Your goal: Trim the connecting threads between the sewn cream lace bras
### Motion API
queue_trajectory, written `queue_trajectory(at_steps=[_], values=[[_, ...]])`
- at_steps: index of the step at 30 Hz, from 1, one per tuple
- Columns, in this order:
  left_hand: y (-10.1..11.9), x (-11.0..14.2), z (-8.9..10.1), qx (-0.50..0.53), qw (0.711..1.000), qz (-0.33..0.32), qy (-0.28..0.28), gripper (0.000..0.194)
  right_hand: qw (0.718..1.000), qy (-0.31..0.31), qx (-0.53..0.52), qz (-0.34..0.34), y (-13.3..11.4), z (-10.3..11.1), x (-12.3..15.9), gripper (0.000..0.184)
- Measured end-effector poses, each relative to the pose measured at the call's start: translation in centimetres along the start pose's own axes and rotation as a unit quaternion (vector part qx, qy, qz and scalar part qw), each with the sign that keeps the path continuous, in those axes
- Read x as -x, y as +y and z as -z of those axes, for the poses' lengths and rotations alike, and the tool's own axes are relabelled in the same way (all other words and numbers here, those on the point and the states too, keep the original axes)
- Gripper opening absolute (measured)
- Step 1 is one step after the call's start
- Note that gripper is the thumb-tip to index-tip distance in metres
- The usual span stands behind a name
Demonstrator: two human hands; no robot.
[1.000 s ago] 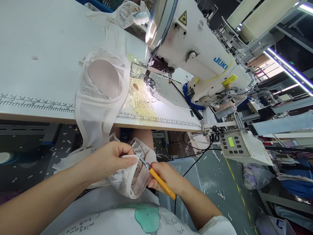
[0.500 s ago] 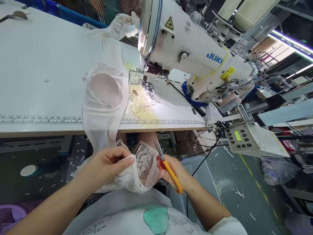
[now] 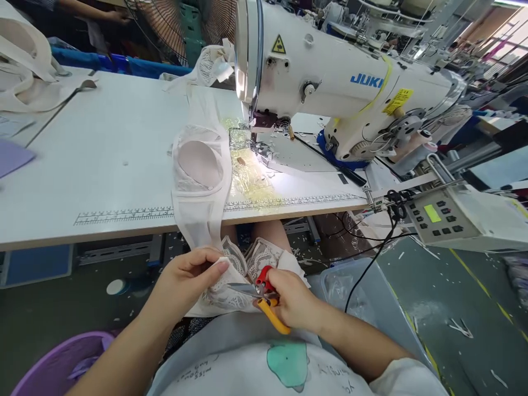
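Left hand (image 3: 190, 281) pinches white lace garment (image 3: 231, 301); right hand (image 3: 293, 297) grips scissors (image 3: 273, 316)

Two hands work over the lap (image 3: 271, 231), the garment lying between and below them. The left hand has thumb and forefinger closed on its edge. The right hand's fingers curl round the one pair of scissors, its red and yellow handles apart, its blades pointing leftward over the lace. Just beyond, one white bra (image 3: 202, 165) drapes over the front edge of the table (image 3: 124, 187); I cannot tell whether it joins the garment. To its right stands one sewing machine (image 3: 322, 69). Farther right is one control box (image 3: 447, 217). One purple bin (image 3: 47, 366) sits low left, one pale plastic tub (image 3: 396, 324) low right.
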State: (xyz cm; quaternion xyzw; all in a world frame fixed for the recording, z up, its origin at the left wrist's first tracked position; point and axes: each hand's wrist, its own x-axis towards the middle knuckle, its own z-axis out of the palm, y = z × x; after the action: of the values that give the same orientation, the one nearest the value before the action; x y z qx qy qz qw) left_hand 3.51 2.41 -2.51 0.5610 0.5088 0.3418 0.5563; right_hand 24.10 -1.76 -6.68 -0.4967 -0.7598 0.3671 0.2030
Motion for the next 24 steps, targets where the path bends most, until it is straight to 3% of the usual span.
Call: queue_trajectory(at_steps=[5,11,19,24], values=[[0.3,0.9,0.4,-0.002,0.997,-0.005,0.077,0.014,0.995,0.007,-0.100,-0.013,-0.2,1.4,0.1,0.026],[0.7,2.0,1.6,0.025,0.989,-0.002,0.146,0.011,0.999,-0.002,-0.023,0.037,1.9,3.7,1.4,0.027],[0.6,2.8,2.3,0.067,0.959,0.087,0.261,0.008,0.999,0.000,0.045,0.004,4.4,5.5,3.1,0.028],[-1.1,3.2,3.4,0.036,0.934,0.112,0.337,0.015,0.999,0.021,0.018,-0.030,5.1,5.4,3.4,0.024]])
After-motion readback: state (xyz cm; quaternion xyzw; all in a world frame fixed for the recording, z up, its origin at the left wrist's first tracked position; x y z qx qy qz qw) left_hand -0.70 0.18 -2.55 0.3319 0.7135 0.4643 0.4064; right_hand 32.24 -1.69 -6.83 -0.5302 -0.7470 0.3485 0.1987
